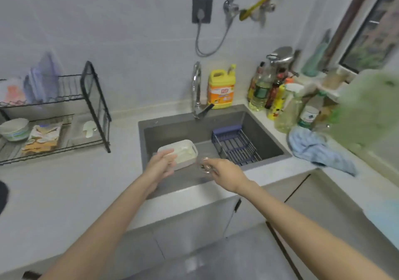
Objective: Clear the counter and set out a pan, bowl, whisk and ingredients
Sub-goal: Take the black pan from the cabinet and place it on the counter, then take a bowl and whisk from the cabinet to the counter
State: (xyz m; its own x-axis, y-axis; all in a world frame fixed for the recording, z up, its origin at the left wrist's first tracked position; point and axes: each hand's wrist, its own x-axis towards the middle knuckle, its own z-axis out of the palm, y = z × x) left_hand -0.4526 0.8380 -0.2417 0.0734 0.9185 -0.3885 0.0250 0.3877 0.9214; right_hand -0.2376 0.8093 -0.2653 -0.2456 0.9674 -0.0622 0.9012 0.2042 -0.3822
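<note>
Far left on the counter (71, 184) sits a black wire dish rack (95, 98). Its lower shelf has a pale bowl (14, 128) and some printed packets (43, 138), but the print is too blurry to read. The left hand (160, 165) has its grip closed round a clear plastic tub (183, 152) with something creamy-white inside, held over the front left of the grey sink (172, 126). Just beside it, the right hand (226, 172) pinches a small shiny metal thing (205, 165) that's too smeared to name. There's a dark blue drain basket (235, 146) in the sink. Behind the tap (197, 90) is a yellow detergent jug (221, 87) with an orange label I can't read. Right of that there's a bunch of bottles (269, 90) and a blue cloth (317, 150).
</note>
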